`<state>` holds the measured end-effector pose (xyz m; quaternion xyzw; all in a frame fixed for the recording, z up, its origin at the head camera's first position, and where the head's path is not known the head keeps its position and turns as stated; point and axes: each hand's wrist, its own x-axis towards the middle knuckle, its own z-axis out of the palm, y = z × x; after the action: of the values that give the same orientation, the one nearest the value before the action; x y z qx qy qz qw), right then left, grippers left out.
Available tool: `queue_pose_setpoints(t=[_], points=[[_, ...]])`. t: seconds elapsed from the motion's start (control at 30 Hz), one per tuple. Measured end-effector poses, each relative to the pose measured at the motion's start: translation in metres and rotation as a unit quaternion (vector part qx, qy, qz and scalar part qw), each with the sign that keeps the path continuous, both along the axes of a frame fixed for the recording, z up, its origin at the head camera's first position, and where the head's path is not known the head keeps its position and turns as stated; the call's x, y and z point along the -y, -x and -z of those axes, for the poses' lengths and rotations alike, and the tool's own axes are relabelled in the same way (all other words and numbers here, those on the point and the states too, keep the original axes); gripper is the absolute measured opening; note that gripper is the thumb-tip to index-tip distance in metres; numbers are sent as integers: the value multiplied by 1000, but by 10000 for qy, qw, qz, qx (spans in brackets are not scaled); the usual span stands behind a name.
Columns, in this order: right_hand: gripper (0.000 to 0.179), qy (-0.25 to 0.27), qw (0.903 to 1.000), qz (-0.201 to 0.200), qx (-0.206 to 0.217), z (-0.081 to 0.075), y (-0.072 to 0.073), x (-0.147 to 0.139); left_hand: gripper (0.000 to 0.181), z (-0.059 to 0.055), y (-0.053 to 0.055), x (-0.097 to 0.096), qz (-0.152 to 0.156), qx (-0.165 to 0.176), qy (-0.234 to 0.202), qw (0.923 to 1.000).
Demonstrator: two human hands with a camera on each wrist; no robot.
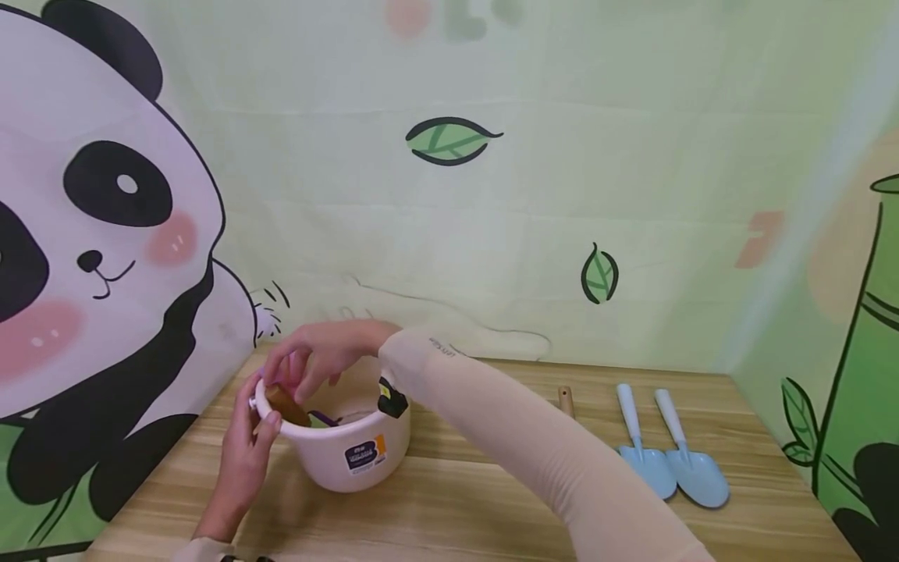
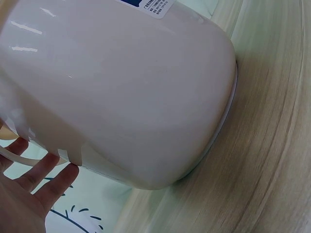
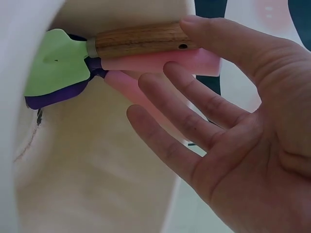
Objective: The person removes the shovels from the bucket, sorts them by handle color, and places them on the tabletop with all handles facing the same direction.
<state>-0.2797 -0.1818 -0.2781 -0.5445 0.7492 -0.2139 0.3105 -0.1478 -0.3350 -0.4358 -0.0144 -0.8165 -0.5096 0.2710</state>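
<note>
A pale plastic bucket [image 1: 316, 464] stands on the wooden table, a printed label on its front. My left hand [image 1: 246, 449] holds the bucket at its left rim, the thumb on the near side. Over the bucket's mouth reaches my right hand [image 1: 319, 351], fingers spread and loosely extended. In the right wrist view, its thumb tip is right at the end of the wooden handle of a small green shovel [image 3: 60, 63], which leans inside the bucket. Beneath it show a purple blade [image 3: 63, 97] and two pink handles [image 3: 160, 62].
To the right, two light blue shovels [image 1: 695, 476] lie side by side on the table [image 1: 463, 499]. A wooden handle [image 1: 566, 400] sticks out from behind the right sleeve [image 1: 506, 414], its other end hidden. A cloth backdrop [image 1: 337, 195] with a panda print rises behind the table.
</note>
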Motion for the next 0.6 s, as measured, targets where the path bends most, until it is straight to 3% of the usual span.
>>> queue_pose_setpoints(t=[0.3,0.6], points=[[40,-157,9999,61,38,4,-4,5,61,1,1,1,-44,55,13,10000],[39,-393,9990,109,-182,3,-8,10,62,0,1,1,-40,31,14,10000]])
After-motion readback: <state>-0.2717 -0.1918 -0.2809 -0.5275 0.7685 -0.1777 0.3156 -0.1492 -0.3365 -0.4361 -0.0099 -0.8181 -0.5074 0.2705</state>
